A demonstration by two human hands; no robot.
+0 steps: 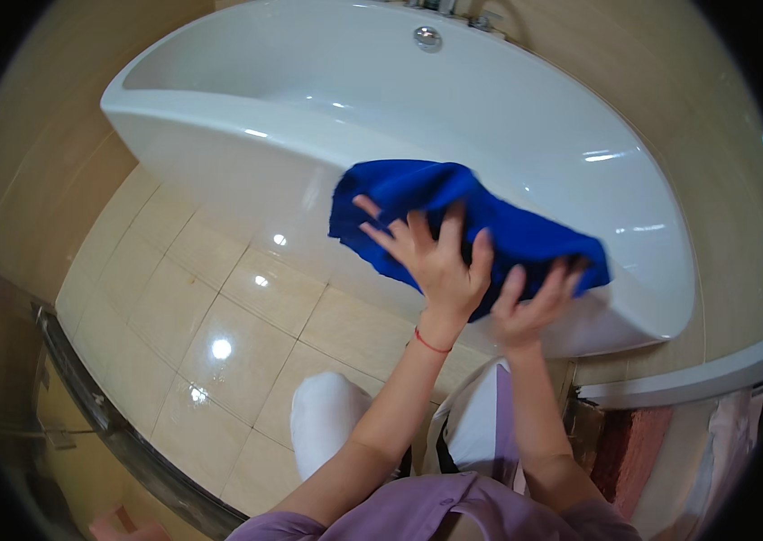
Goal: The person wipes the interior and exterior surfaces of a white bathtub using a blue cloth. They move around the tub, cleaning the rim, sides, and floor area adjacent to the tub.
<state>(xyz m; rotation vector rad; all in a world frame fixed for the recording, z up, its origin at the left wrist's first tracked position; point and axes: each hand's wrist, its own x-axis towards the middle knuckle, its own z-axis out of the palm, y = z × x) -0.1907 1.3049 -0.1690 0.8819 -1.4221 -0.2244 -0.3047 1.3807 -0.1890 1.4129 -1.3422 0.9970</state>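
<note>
A blue cloth (415,179) lies draped over the near rim of a white bathtub (219,108), bunched and hanging partly down its outer side. My left hand (442,260) is on the cloth's middle, fingers spread, with a red string bracelet at the wrist. To its right, my right hand (537,301) is at the cloth's right end, its fingers bent and blurred. Whether either hand grips the fabric cannot be told, as the fingertips are blurred or lie against the folds.
A round chrome overflow fitting (427,38) sits in the tub's far wall, with chrome taps (483,20) above. Glossy beige floor tiles (253,338) extend to a dark curved threshold (124,433) at left. A reddish mat (632,453) lies at lower right.
</note>
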